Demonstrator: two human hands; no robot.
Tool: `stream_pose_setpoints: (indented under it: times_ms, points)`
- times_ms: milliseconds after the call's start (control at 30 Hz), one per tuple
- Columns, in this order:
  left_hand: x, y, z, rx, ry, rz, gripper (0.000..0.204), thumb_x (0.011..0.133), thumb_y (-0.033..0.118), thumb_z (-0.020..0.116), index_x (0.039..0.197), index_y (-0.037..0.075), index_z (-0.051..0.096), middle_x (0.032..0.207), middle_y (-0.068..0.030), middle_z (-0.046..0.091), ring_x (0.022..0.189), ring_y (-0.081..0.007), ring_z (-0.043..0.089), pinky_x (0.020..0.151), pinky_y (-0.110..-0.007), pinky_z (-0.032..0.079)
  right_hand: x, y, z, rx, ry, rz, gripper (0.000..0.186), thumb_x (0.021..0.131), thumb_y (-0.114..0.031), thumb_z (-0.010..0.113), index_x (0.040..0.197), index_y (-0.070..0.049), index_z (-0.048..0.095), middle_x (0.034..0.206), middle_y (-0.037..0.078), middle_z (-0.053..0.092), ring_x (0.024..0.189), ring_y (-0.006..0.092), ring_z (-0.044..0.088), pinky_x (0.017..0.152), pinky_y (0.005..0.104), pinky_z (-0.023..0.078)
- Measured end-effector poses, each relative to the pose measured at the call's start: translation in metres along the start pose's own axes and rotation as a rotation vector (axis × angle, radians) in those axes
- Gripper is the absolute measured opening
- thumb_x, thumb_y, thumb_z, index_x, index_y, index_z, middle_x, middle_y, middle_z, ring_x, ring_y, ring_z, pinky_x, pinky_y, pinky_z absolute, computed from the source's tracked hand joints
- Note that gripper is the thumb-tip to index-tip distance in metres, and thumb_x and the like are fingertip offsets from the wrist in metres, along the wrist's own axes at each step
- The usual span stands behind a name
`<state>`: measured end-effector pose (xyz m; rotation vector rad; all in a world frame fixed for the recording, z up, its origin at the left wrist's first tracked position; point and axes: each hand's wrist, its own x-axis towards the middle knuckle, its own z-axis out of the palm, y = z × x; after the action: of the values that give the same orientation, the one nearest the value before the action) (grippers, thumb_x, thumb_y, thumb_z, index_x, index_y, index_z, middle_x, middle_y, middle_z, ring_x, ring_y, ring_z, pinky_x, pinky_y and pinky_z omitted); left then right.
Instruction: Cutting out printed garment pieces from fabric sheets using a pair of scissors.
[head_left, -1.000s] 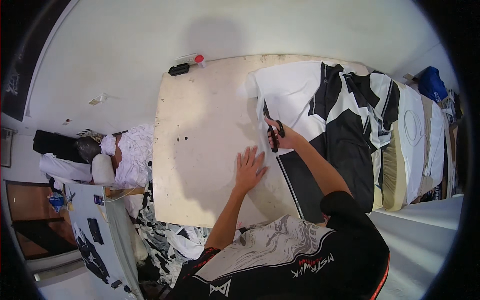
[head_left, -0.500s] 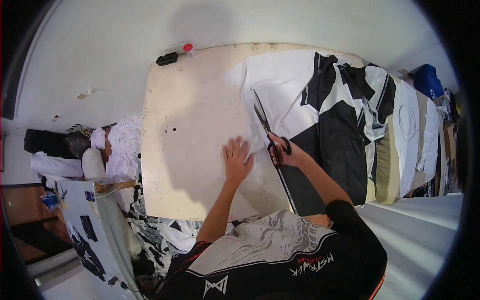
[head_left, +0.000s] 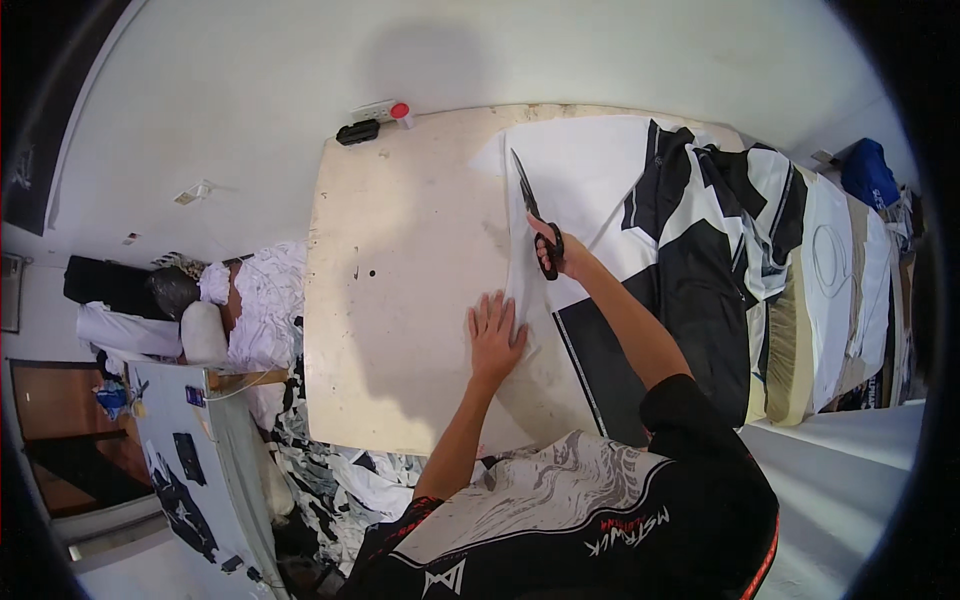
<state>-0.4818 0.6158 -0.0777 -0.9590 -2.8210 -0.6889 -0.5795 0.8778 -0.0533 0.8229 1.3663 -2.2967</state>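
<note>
The person wears a black short-sleeved shirt [head_left: 640,510] with a grey-white marbled print across the chest and white lettering. A thin orange-red stripe runs along its side. Both forearms are bare.

A pale cutting table [head_left: 400,300] carries black-and-white printed fabric [head_left: 700,240], a black box [head_left: 357,131] and a red-capped marker [head_left: 398,111].

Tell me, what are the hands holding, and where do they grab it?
The right hand holds black scissors by the handle loops, blades pointing away. The left hand holds nothing; it lies flat on the white fabric on the table.
</note>
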Motion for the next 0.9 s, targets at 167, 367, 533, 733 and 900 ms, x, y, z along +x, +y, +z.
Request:
stream_pose_setpoints:
  times_ms: [167,367,533,733,900]
  points:
    - [0.001,-0.004,-0.001,0.002,0.016,0.023,0.061,0.101,0.039,0.066,0.152,0.007,0.056,0.165,-0.0156,0.044,0.157,-0.0402,0.032,0.128,-0.063,0.017,-0.01,-0.009,0.001,0.121,-0.053,0.116,0.066,0.076,-0.073,0.086,0.065,-0.019,0.05,0.062,-0.002,0.052,0.05,0.0164,0.051,0.05,0.0303,0.045]
    - [-0.002,-0.008,-0.005,0.057,0.013,0.008,0.061,0.1,0.037,0.068,0.152,0.007,0.056,0.165,-0.0158,0.045,0.156,-0.0407,0.033,0.127,-0.062,0.019,0.014,-0.038,0.019,0.165,-0.11,0.254,0.071,0.069,-0.078,0.087,0.067,-0.017,0.052,0.063,-0.001,0.053,0.055,0.0187,0.055,0.058,0.0335,0.051]
    - [0.005,-0.001,-0.003,0.041,0.039,0.057,0.062,0.099,0.036,0.069,0.152,0.005,0.056,0.167,-0.015,0.043,0.156,-0.0412,0.033,0.127,-0.063,0.019,0.058,-0.035,0.011,0.205,0.027,0.042,0.064,0.072,-0.07,0.091,0.067,-0.019,0.052,0.06,-0.003,0.051,0.048,0.0154,0.052,0.049,0.0301,0.047]
    - [0.003,0.0,-0.005,0.032,0.018,0.023,0.062,0.099,0.035,0.07,0.151,0.005,0.058,0.168,-0.0138,0.043,0.158,-0.0406,0.032,0.127,-0.062,0.019,0.062,-0.026,0.015,0.092,0.089,-0.135,0.065,0.074,-0.067,0.091,0.066,-0.02,0.048,0.059,-0.002,0.051,0.047,0.0139,0.051,0.048,0.0297,0.047]
    - [-0.005,-0.004,-0.004,0.006,0.047,0.019,0.055,0.1,0.026,0.067,0.151,0.009,0.059,0.168,-0.0113,0.043,0.158,-0.0391,0.032,0.127,-0.063,0.02,0.068,-0.051,0.028,0.147,-0.019,-0.038,0.066,0.08,-0.072,0.084,0.059,-0.021,0.048,0.055,-0.002,0.052,0.044,0.0138,0.051,0.045,0.0286,0.046]
